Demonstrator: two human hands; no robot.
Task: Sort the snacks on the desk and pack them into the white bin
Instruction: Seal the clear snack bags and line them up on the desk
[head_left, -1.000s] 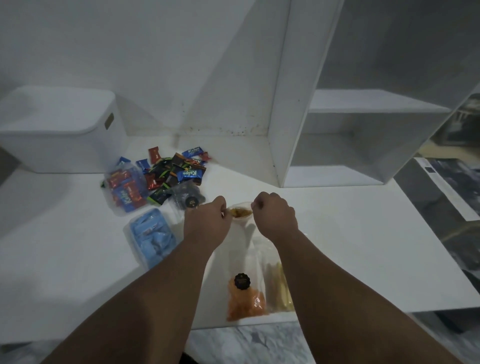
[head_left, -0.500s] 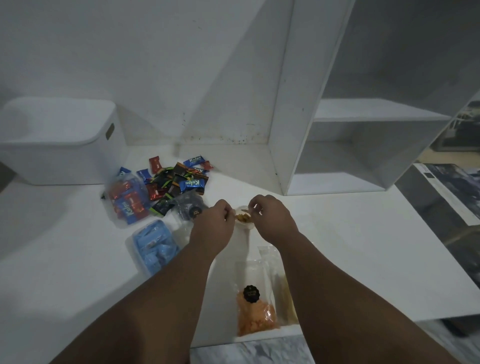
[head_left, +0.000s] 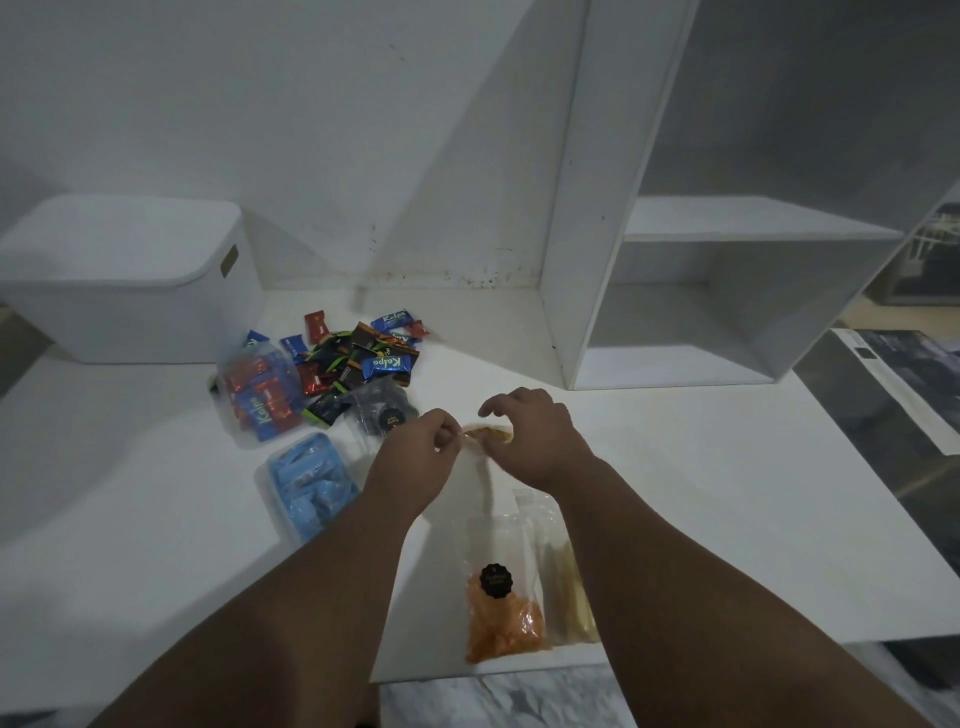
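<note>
My left hand and my right hand meet over the middle of the desk, each pinching one side of a clear bag of tan snacks. Nearer the front edge lie a clear bag of orange snacks with a black sticker and a bag of pale sticks. Left of my hands lie a blue packet bag, a bag of Kalpa bars, a dark cookie bag and a pile of loose wrapped candies. The lidded white bin stands at the back left.
A white open shelf unit stands on the desk at the back right, its side panel rising beside the candy pile. The desk's front edge runs just below the orange bag. The wall closes off the back.
My fists have loosened: the right hand's fingers now spread over the tan snack bag. The view has tilted, so everything sits slightly lower in frame.
</note>
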